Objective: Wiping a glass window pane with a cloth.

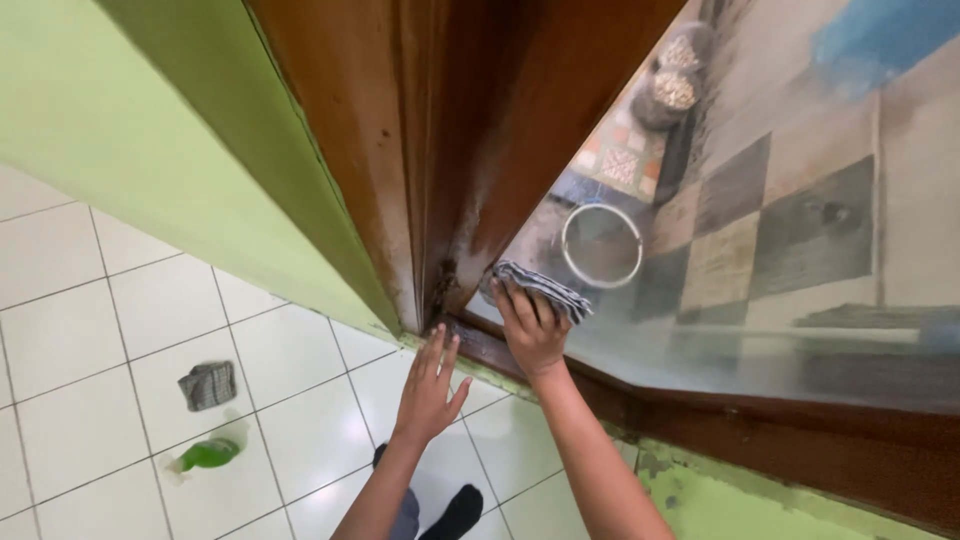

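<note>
Nearest to us, our 2 bare forearms reach up from the white tiled floor (300, 420), where our dark shoes (450, 512) show at the bottom edge. Our left hand (428, 385) is open, fingers spread, braced flat against the lower edge of the brown wooden window frame (380, 180). Our right hand (530, 325) presses a grey striped cloth (540, 285) onto the glass pane (780, 250) in its bottom corner, palm flat and fingers holding the fabric down rather than curled around it. We judge the wiping of this corner to be under way; the next stroke seems to call for firm, even pressure along the frame joint. The cloth looks bunched and folded, touching both glass and wood. The pane looks hazy and smeared. Farther left on the tiles lie a second grey rag (208, 385) and a green spray bottle (205, 455) on its side.
</note>
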